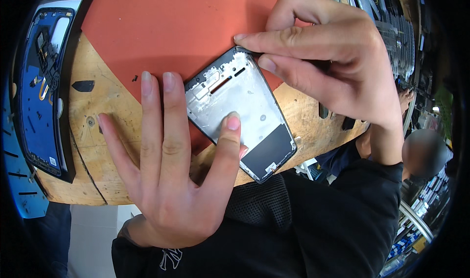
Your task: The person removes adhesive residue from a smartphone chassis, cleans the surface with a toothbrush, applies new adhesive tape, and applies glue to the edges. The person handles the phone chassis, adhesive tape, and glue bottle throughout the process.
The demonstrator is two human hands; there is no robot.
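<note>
A phone mid-frame (267, 106), silvery inside with a dark panel at its near end and a black rim, lies tilted in front of me over the edge of a red mat. My left hand (176, 180) has its thumb pressed on the silver face. Three of its fingers stretch out past the frame's left side; its index finger is mostly hidden, seemingly under the frame. At the far corner, my right hand (333, 52) has its index finger and thumb around the rim. Whether some small piece sits between those fingertips is hidden.
The red mat (161, 23) covers part of the wooden table (98, 145). At left stands a curved black-edged tray (73, 106) with a blue surface and small parts. A dark pointed piece (83, 86) lies beside it. Stacked flat items (399, 38) and another person (364, 145) are at right.
</note>
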